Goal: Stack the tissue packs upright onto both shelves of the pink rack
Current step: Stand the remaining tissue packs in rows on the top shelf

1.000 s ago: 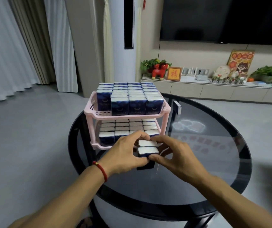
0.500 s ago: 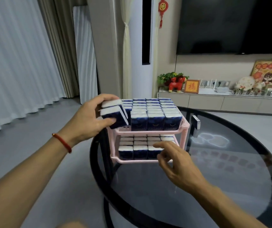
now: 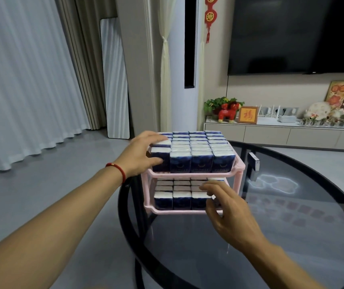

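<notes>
The left hand [image 3: 139, 155] lay over the front-left corner of the top shelf [image 3: 187, 175], fingers spread across the tops of two packs [image 3: 160, 157] and thumb pressed to the face of the front one. It was curled loosely round them; whether it was gripping or only pressing, I could not tell. A red cord [image 3: 118, 171] circled its wrist.

The right hand [image 3: 227, 211] was at 4 o'clock from the left one, at the front-right of the lower shelf [image 3: 179, 211]. Its fingers were parted and slightly bent, tips touching the tops of the front packs there, thumb near the front rim. It had hold of nothing that showed.

The pink rack [image 3: 239, 174] stood on the counter [image 3: 271, 236], a round dark glass top, near its rim at 10 o'clock. The top shelf was filled with upright packs in four columns running front to back, dark blue faces forward, white tops up. The lower shelf also held upright packs in rows; its right part was hidden by the right hand. A small dark-and-white object [image 3: 254, 162] stood on the counter just at 3 o'clock from the rack; its kind was unclear.

Beyond, at 12 to 2 o'clock, were a low cabinet [image 3: 281, 134] with ornaments and a dark TV [image 3: 296, 34]. Curtains [image 3: 21, 80] hung at 9 to 10 o'clock.
</notes>
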{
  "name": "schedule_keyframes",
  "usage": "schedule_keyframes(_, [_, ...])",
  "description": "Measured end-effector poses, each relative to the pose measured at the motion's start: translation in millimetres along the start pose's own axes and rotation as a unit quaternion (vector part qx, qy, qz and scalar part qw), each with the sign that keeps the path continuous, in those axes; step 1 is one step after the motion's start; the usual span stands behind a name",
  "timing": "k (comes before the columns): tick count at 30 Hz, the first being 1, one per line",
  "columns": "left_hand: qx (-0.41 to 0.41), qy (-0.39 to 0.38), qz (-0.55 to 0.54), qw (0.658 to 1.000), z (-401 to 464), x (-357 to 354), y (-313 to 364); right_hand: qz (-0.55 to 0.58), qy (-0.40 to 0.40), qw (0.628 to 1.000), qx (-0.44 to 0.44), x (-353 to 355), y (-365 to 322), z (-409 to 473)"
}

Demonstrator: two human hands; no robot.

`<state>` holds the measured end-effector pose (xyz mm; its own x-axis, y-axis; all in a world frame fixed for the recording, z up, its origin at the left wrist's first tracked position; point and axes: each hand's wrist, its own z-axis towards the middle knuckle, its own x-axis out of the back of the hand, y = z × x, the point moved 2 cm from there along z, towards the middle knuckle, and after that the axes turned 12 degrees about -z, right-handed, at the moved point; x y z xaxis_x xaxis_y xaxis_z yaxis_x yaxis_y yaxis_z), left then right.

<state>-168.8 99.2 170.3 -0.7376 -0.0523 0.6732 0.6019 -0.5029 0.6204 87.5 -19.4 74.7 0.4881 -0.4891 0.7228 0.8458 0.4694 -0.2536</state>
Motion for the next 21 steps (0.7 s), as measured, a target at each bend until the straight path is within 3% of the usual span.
schedule_keyframes(5, [-0.007,-0.023,0.060,0.998,-3,-7,-11,-0.124,0.068,0.987,0.070,3,-16,20])
schedule_keyframes(10, [0.013,-0.067,0.017,0.998,-2,-6,-19,-0.243,-0.002,0.968,0.067,3,-34,64])
schedule_keyframes(16, [-0.008,-0.035,-0.037,0.999,-6,-11,-22,-0.259,-0.055,0.964,0.024,-11,-30,88])
schedule_keyframes(21, [-0.026,-0.072,0.083,0.994,2,-4,-12,-0.252,-0.063,0.965,0.030,-9,-32,90])
